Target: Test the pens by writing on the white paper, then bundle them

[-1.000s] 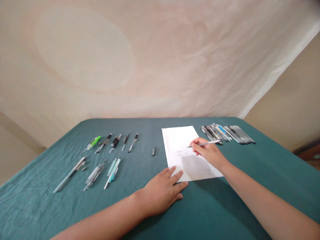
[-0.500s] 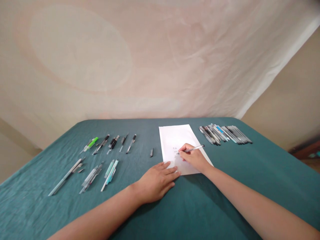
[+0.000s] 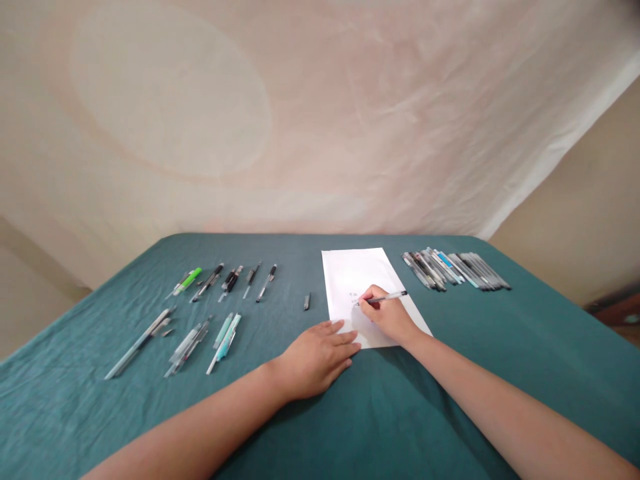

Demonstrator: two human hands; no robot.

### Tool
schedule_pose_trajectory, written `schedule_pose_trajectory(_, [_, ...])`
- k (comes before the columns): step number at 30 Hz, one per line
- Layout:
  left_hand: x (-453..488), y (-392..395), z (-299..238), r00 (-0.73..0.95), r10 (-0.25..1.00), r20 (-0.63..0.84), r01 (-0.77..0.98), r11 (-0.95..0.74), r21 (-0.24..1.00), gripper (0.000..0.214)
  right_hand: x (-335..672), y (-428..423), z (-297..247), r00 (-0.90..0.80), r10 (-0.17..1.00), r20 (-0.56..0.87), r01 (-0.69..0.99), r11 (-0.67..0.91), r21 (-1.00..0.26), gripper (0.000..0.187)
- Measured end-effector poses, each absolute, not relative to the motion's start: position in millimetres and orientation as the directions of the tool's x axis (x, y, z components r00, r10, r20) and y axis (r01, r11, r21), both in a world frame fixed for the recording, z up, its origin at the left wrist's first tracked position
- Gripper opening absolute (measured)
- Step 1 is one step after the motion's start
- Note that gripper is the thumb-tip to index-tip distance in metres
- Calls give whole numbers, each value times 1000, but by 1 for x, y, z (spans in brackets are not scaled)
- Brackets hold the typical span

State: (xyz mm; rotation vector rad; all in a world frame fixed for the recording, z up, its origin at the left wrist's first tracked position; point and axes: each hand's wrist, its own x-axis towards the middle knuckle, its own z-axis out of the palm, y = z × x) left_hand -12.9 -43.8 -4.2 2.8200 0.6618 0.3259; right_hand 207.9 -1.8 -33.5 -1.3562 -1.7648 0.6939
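Note:
A white sheet of paper [image 3: 357,267] lies on the table with small dark handwriting near its middle. My right hand [image 3: 393,319] pinches a slim pen [image 3: 387,297], clear with a dark end, its tip at the handwriting. Flat on the paper's lower left corner and the cloth rests my left hand [image 3: 320,357], fingers spread and holding nothing. A small grey pen cap [image 3: 307,302] lies just left of the paper.
Green cloth covers the table [image 3: 300,440]. Several pens lie in a row [image 3: 455,270] right of the paper. To the left are small groups: a green pen [image 3: 189,280], black-capped pens [image 3: 231,281], a long pale pen [image 3: 137,345], clear pens [image 3: 187,348] and turquoise pens [image 3: 225,340].
The view has shifted slightly, so the table items sit a little further right. My right hand keeps the pen at the handwriting; my left hand stays flat on the paper's corner.

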Motion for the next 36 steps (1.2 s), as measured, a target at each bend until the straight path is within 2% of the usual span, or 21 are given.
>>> schedule_pose_trajectory(36, [-14,-41,-10,880,448,154,409,-883,231,38,210,-2,-33,-71,967,244,581,238,-778,10])
